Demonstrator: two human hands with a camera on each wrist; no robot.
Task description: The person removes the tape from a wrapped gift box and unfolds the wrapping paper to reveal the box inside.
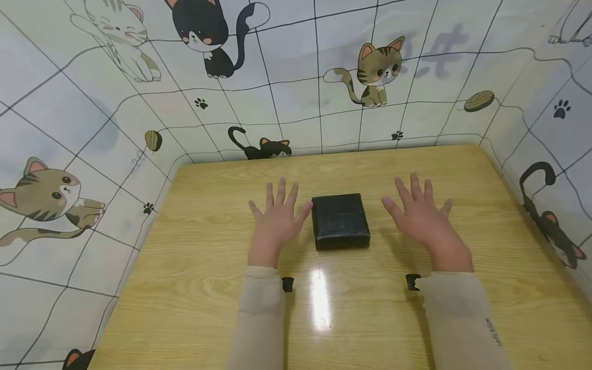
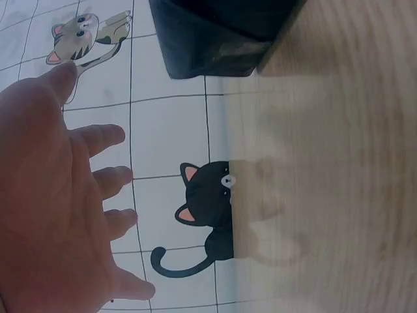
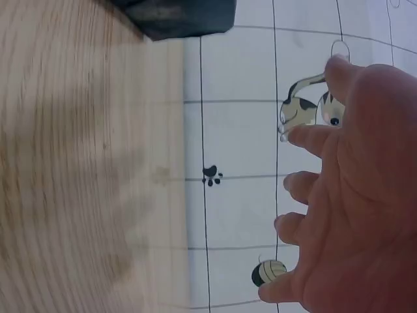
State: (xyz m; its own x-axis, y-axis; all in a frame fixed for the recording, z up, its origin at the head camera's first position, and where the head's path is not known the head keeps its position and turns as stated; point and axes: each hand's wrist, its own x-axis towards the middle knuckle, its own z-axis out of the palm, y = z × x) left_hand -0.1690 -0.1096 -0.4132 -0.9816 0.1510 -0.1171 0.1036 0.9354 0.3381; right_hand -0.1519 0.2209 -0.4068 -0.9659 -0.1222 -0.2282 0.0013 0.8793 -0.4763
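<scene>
A black, flat, square box [image 1: 340, 221] lies on the wooden table between the two hands. Its surface looks creased and a little shiny. To its left, my left hand [image 1: 276, 222] has its fingers spread, the thumb tip close to the box's left edge; whether they touch I cannot tell. My right hand [image 1: 422, 218] is on the other side with fingers spread wide, a gap between its thumb and the box. Both wrist views show the palm side of a hand, the left hand [image 2: 58, 195] and the right hand [image 3: 365, 189], with nothing held.
The light wooden table [image 1: 194, 288] reflects a bright patch of light in front of the box. A white wall covering [image 1: 296, 103] with grid lines and cartoon cats rises behind the table and on both sides. Small black pieces [image 1: 288, 284] show beside both sleeve cuffs.
</scene>
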